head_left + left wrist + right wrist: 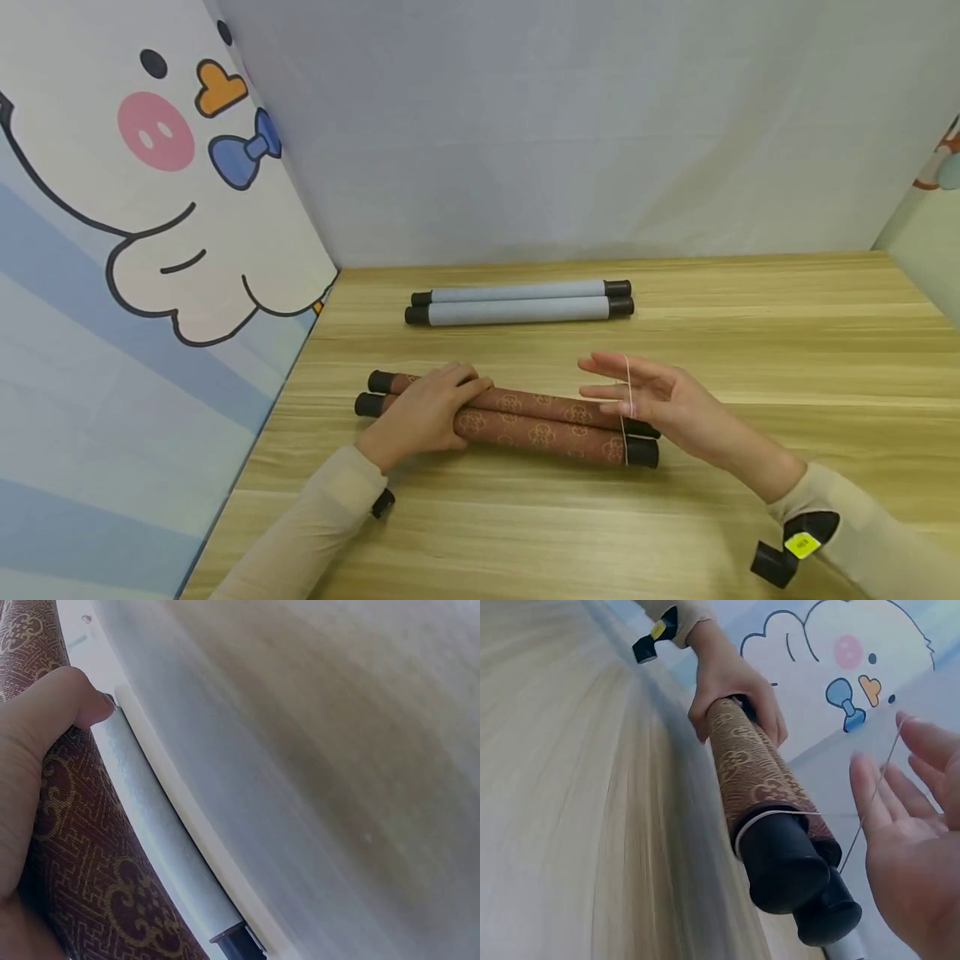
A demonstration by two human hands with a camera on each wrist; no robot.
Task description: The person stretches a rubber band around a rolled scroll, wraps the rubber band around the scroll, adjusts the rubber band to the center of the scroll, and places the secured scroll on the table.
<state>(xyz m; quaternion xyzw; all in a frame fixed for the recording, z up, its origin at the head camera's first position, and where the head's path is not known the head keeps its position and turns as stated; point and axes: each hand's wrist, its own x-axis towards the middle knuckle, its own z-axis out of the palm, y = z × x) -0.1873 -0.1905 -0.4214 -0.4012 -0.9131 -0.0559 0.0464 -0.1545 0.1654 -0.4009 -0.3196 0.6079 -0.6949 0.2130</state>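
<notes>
A brown scroll [542, 433] with gold flower patterns and black end knobs lies on the table, its two rolls side by side. My left hand [423, 410] grips it near its left end, thumb on the near side and fingers over the top. At the scroll's right end, a thin pale elastic band [811, 814] loops round the rolls beside the black knobs. It stretches out to my right hand [675, 407], whose extended fingers [874, 796] stand spread inside the loop. In the left wrist view the patterned cloth [82, 840] shows beneath the hand.
Behind, a second scroll in light blue-grey [517, 311] with black knobs lies parallel to the table's back edge. A pale curtain wall [562, 125] rises at the back, and a cartoon-printed panel [225, 250] borders the left side.
</notes>
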